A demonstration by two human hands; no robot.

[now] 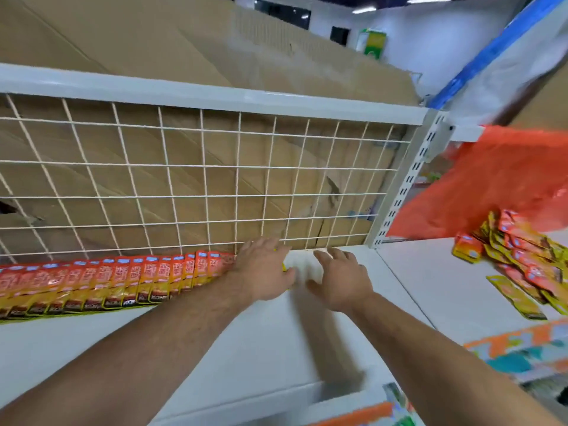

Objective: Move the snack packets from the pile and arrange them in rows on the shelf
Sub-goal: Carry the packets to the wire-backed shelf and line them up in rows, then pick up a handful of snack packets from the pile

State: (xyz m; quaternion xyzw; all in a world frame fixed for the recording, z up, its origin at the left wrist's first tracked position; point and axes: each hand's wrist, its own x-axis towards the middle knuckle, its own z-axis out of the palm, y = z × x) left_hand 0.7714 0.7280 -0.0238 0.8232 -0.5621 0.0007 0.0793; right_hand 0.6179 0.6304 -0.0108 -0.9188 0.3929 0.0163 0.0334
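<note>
While left hand (264,265) presses packet row (123,281), right hand (341,278) spread empty beside, pile (516,256) well apart.

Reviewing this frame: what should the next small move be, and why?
Probably the right hand should reach right to the pile for another packet. It hovers open and empty over the bare shelf, while the left hand rests on the end of the row, which stops short of the upright. Space remains, and the pile is not used up.
</note>
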